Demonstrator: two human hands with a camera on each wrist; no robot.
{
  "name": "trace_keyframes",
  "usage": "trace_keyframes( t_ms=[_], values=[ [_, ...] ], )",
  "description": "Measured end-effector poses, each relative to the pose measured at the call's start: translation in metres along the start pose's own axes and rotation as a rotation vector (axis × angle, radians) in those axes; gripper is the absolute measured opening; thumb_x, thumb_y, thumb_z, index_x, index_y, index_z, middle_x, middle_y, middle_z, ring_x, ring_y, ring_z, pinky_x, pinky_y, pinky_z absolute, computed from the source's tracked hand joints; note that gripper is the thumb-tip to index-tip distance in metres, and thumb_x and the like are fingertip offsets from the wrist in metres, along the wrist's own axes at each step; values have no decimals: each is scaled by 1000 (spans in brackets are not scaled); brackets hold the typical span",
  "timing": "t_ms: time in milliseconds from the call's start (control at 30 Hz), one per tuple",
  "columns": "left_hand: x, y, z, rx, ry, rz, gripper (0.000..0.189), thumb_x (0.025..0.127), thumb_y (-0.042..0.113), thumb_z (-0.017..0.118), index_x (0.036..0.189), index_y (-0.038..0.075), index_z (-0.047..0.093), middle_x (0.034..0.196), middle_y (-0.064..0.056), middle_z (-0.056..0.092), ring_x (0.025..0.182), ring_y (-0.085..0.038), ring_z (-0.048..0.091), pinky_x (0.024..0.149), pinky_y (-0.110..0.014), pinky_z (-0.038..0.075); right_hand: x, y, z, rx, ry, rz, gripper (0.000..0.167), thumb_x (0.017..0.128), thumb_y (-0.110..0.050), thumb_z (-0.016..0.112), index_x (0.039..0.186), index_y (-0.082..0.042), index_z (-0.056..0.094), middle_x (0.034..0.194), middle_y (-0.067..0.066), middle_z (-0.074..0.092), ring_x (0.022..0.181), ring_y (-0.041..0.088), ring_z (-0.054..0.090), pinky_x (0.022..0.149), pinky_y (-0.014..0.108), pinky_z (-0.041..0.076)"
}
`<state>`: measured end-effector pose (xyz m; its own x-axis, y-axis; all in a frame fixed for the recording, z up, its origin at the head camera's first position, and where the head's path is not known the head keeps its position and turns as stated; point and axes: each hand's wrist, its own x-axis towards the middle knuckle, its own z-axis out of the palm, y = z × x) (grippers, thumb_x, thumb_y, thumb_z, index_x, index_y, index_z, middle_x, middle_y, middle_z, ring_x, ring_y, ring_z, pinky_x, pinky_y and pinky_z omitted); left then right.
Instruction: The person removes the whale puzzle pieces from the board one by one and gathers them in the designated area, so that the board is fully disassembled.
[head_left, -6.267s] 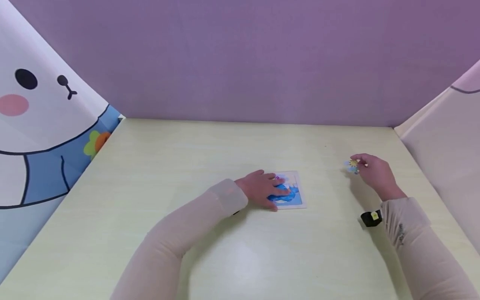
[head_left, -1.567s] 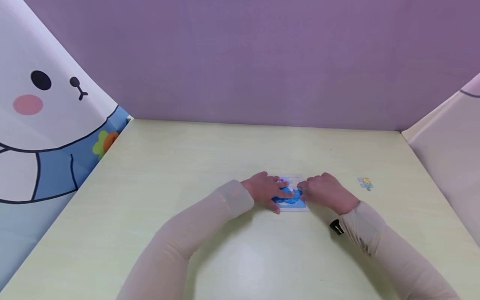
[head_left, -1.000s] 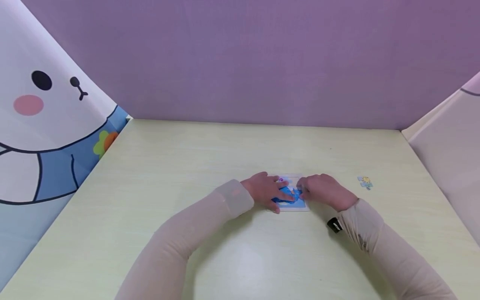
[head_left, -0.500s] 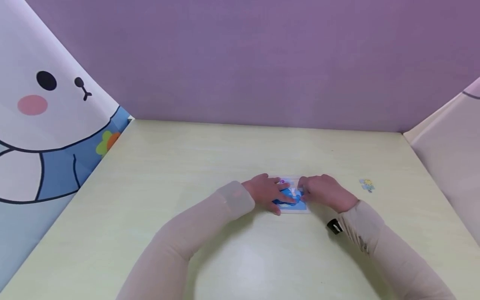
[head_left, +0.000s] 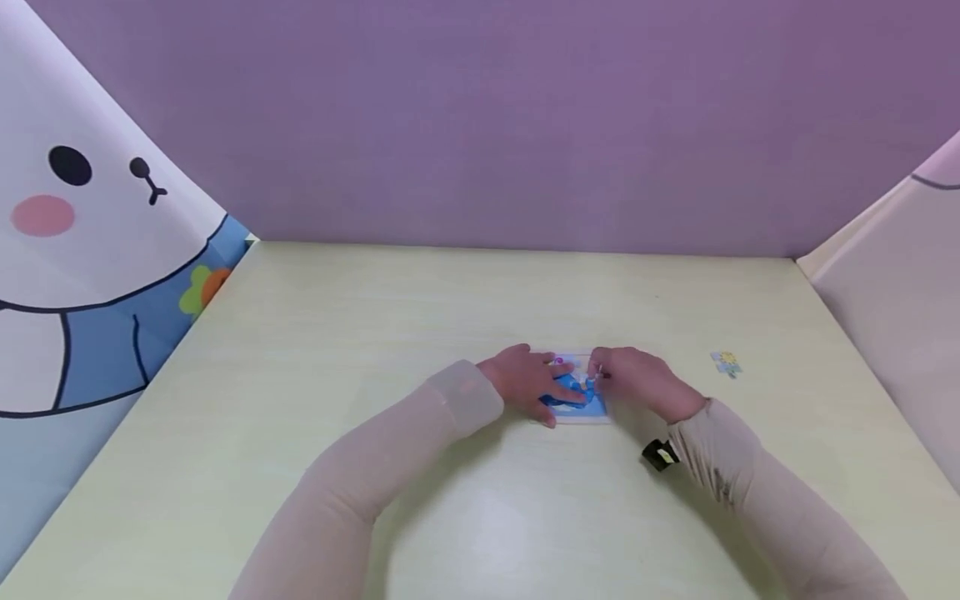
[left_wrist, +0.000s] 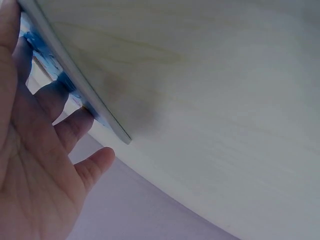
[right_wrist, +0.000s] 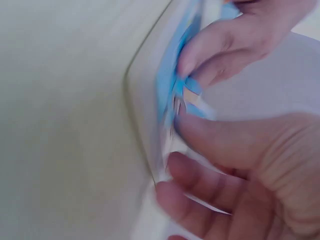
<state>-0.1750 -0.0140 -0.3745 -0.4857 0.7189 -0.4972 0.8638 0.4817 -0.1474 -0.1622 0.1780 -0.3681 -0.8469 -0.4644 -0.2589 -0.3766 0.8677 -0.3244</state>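
A jigsaw puzzle [head_left: 588,408] with a blue picture and a pale frame lies on the table. My left hand [head_left: 521,382] rests on its left part, fingers spread over the picture. At the puzzle's right side, my right hand [head_left: 637,379] pinches a puzzle piece [right_wrist: 191,95] between thumb and fingers. That piece stands tilted up from the picture in the right wrist view, partly hidden by the thumb. Farther right on the table lies loose puzzle work [head_left: 726,363], pale blue with a yellow sun. The left wrist view shows the left fingers [left_wrist: 75,127] over the frame's edge.
The pale wooden table [head_left: 375,317] reaches back to a purple wall [head_left: 510,125]. A cloth with a cartoon animal [head_left: 112,250] hangs on the left, and a pale cloth [head_left: 900,267] on the right. A small black device [head_left: 660,454] sits under the right wrist.
Earlier my right hand held the sun part off to the right; it now lies on the table. The right hand came to the puzzle and now tilts a piece up. The left hand stayed.
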Motion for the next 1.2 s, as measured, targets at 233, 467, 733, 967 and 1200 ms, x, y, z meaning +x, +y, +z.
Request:
trace_keyframes(
  t_ms=[233,467,733,967,1200],
  values=[
    [0,0,0,-38,-5,-13,62,92,62,45,148,49,22,159,7,17,144,-22,21,109,-45,29,1,-2,0,146,17,87,4,92,-6,59,91,-6,63,89,8,65,73,21,54,66,35,44],
    [-1,-1,-1,-39,-10,-15,63,92,63,45,148,49,20,159,6,15,144,-22,20,107,-43,31,-3,-4,1,192,57,74,5,93,-4,59,90,-5,63,85,6,63,72,21,53,68,35,44],
    [1,-1,0,-30,-1,-17,63,91,64,45,148,49,21,159,6,16,144,-21,21,106,-42,32,-10,3,1,204,130,54,11,92,-2,58,100,-1,66,96,15,67,83,26,60,75,44,49],
    [3,0,-1,-30,-5,-22,63,91,65,43,148,49,20,158,7,18,144,-21,21,106,-43,33,-21,13,-2,224,152,99,17,93,-2,57,106,2,66,96,17,66,81,26,58,71,41,49],
    [2,1,0,-18,-6,-16,63,92,65,42,148,49,19,159,7,16,144,-22,20,108,-45,30,-37,29,-5,256,165,152,18,94,-2,54,107,4,65,100,21,64,87,31,58,74,45,49]
  ],
)
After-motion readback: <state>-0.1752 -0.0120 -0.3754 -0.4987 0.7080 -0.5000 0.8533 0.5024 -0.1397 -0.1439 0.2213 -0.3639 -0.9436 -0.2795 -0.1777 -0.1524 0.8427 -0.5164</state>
